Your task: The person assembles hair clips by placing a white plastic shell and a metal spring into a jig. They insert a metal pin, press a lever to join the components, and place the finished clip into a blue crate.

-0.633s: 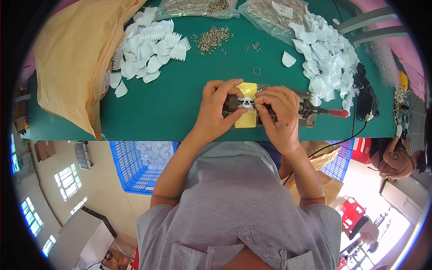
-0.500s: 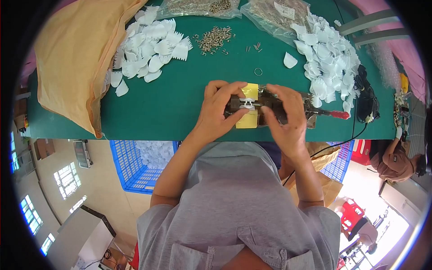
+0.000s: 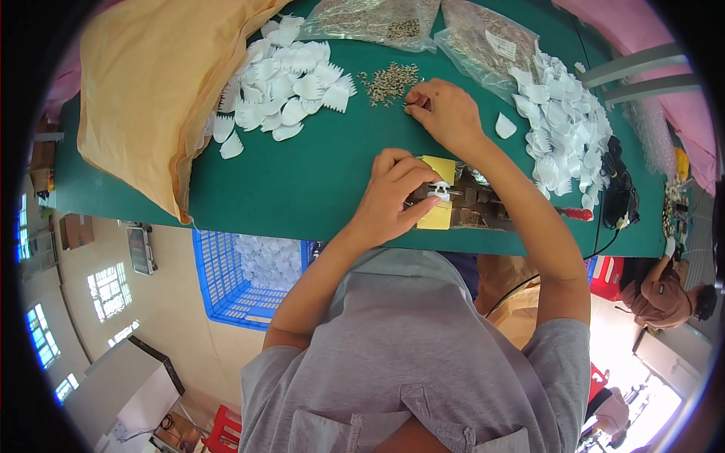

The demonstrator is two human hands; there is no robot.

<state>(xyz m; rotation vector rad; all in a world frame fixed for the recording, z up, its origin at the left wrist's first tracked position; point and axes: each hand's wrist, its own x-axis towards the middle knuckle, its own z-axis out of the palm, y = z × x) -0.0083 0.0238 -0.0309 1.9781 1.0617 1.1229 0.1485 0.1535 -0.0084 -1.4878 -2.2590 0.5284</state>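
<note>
My left hand [image 3: 387, 198] is closed, thumb and fingertips around a small white plastic clip part [image 3: 438, 190] set in a dark metal fixture [image 3: 483, 217]. Yellow pads [image 3: 434, 219] lie on the fixture above and below the part, and a red handle [image 3: 578, 214] sticks out at its right end. Farther out, my right hand [image 3: 451, 117] is over the tabletop with thumb and fingers pinched together. Whatever it pinches is hidden. Just left of those fingertips lies a heap of small metal springs [image 3: 390, 83].
White toothed plastic pieces are heaped at left [image 3: 283, 83] and right [image 3: 563, 121]; one single piece [image 3: 505, 126] lies apart. Clear bags [image 3: 491, 45] stand at the back. A tan sack [image 3: 151, 106] covers the left side. A black cable [image 3: 619, 181] runs at right.
My right hand has left the fixture and reached forward to beside the spring heap, its fingers now pinched. My left hand stays at the white part. The whole view has shifted slightly.
</note>
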